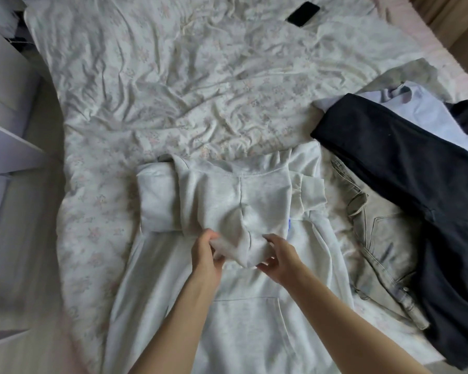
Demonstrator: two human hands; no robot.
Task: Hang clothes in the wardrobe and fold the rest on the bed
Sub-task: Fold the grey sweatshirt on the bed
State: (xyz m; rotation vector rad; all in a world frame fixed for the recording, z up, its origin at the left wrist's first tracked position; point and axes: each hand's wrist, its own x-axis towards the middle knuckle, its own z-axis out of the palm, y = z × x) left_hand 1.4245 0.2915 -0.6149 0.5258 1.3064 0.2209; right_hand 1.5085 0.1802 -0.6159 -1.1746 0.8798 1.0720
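A pale grey hoodie (243,314) lies flat on the bed (173,90), front pocket toward me. Its sleeves are folded across the chest and its hood (227,195) is turned down over them. My left hand (207,252) pinches the tip of the hood from the left. My right hand (278,255) holds the same tip from the right, fingers curled under the fabric.
Light grey jeans (376,238) lie to the right of the hoodie, with black trousers (416,198) over them and a white garment (422,103) behind. A black phone (303,13) rests at the far end of the bed. White furniture (3,117) stands on the left.
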